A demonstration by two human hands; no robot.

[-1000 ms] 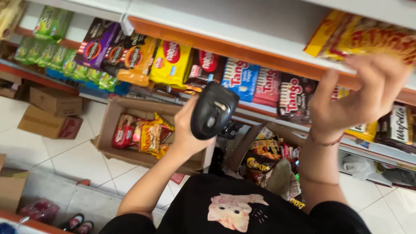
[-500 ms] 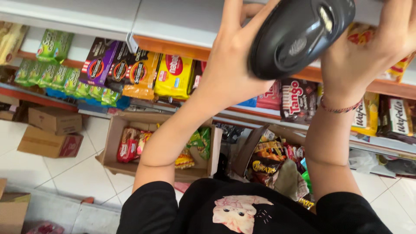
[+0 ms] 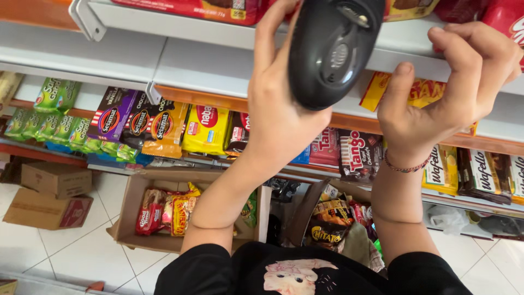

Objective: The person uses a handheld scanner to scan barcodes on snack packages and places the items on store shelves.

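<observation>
My left hand (image 3: 278, 117) is raised in front of the shelves and grips a black handheld scanner (image 3: 333, 49), whose rounded head fills the top centre of the view. My right hand (image 3: 450, 93), with a thin bracelet on the wrist, is up at the same height just to the right. Its fingers are curled and apart with nothing visible between them. Its thumb is beside a yellow and red snack packet (image 3: 376, 90) that lies at the edge of a white shelf (image 3: 207, 68).
Rows of biscuit and wafer packs (image 3: 164, 125) fill the lower shelf, with more wafer packs (image 3: 480, 169) at the right. On the tiled floor stand an open cardboard box (image 3: 131, 218) of snack packets, another open box of chip bags (image 3: 327, 224), and two closed cartons (image 3: 49, 196) at left.
Both hands have risen higher and closer to the camera. The scanner has moved up with my left hand, and my right hand has shifted to the right of it.
</observation>
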